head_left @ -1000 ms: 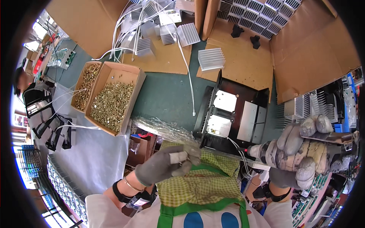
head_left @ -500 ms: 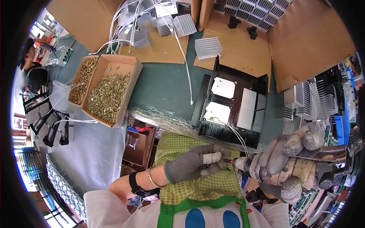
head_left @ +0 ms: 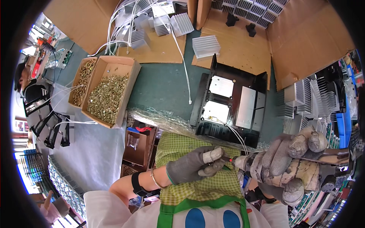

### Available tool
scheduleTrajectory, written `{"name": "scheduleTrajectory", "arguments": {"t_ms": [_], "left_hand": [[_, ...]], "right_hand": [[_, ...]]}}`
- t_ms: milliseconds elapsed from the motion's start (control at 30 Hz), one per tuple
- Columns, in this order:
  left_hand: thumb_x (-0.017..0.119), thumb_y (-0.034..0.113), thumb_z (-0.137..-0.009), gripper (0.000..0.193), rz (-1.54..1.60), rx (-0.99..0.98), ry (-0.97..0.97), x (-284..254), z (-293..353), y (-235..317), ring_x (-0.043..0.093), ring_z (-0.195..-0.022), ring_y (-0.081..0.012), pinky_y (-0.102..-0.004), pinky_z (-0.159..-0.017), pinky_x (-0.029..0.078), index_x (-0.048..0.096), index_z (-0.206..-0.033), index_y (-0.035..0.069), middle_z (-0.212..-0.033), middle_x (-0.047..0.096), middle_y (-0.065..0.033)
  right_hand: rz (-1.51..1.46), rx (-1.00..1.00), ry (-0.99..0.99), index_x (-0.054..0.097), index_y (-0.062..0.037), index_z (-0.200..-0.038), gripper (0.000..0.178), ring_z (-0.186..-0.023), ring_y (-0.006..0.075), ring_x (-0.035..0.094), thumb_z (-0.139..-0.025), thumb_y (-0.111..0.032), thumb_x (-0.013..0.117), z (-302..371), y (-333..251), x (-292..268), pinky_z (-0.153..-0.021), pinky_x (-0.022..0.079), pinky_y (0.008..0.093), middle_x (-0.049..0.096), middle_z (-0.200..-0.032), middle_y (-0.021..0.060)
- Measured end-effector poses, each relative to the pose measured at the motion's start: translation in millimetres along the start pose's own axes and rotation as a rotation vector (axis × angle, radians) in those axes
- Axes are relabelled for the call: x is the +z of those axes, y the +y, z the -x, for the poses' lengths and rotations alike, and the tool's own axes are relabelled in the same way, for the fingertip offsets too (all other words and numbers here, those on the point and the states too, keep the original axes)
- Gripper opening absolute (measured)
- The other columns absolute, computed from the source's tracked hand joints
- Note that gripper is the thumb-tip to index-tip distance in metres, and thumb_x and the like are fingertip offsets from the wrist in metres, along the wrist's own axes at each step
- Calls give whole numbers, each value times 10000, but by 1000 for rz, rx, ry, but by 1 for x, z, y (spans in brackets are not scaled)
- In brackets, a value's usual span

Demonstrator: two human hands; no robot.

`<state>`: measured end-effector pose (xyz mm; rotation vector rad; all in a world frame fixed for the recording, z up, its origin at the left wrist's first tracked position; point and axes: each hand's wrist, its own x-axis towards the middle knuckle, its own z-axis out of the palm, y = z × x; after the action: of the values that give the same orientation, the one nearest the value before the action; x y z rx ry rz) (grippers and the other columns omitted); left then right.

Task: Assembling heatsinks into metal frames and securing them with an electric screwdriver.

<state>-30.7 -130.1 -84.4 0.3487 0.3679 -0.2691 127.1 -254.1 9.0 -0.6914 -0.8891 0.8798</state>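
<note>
My right hand (head_left: 279,154), in a grey glove with taped fingertips, grips a powered screwdriver (head_left: 240,162) whose body is wrapped in worn, pale tape. Its tip points left, toward my left hand (head_left: 195,163). That hand wears a similar glove and is pinched closed around the end of the bit, above my checked apron. Whatever sits between its fingertips is too small and covered to make out. Just beyond both hands, a black housing (head_left: 236,95) lies on the bench with silver metal plates (head_left: 245,107) inside. White wires (head_left: 236,136) run from it toward the screwdriver.
Two cardboard boxes of brass-coloured screws (head_left: 108,97) stand left of the housing. Finned heat sinks (head_left: 206,46) and white cables (head_left: 189,85) lie behind, among cardboard sheets. More heat sinks (head_left: 298,93) are stacked at right. Black brackets (head_left: 51,129) lie at far left.
My left hand has drawn slightly left, and its thumb and finger stay pinched. More of the screwdriver's bit shows between the hands. The housing and boxes keep their places.
</note>
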Motion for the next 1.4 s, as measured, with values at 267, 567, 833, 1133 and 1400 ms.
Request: {"name": "scheduleTrajectory", "arguments": {"t_ms": [267, 567, 833, 1133, 1400], "left_hand": [[506, 459, -914, 421, -120, 9, -7, -1, 0, -2, 326, -435, -59, -226, -431, 262, 532, -915, 39, -544, 421, 5], [394, 338, -979, 436, -541, 52, 307, 38, 13, 12, 418, -514, -41, -186, -459, 351, 468, -1275, 27, -692, 520, 8], [377, 223, -980, 466, -448, 90, 243, 43, -17, 19, 462, -580, -51, -196, -536, 406, 294, -1400, 40, -768, 531, 1], [408, 236, -973, 380, -481, 211, 221, 35, -20, 8, 474, -585, -50, -200, -505, 398, 411, -1299, 42, -742, 529, 14], [366, 326, -986, 436, -337, 119, 155, 30, -2, 11, 543, -798, -88, -223, -664, 451, 375, -1334, 63, -956, 572, -25]], "right_hand": [[66, -30, -40, 374, -166, -1270, 650, -734, 251, 614, -743, -64, 740, -3, 2, 4, -694, 537, 503, 542, -1103, 109], [185, 29, -145, 344, -145, -1283, 609, -768, 242, 572, -793, -92, 701, -12, -15, -29, -713, 523, 531, 521, -1090, 124], [222, -74, 107, 451, -87, -1249, 605, -904, 299, 563, -724, -79, 753, -38, 13, -10, -783, 498, 559, 485, -1198, 160], [543, -89, -427, 361, 41, -1268, 616, -921, 245, 572, -825, -241, 684, -47, 38, -58, -828, 497, 374, 447, -1189, 209], [715, 94, 118, 333, 18, -1286, 703, -799, 171, 562, -754, -216, 729, -50, 36, -9, -614, 519, 314, 513, -1104, 152]]}}
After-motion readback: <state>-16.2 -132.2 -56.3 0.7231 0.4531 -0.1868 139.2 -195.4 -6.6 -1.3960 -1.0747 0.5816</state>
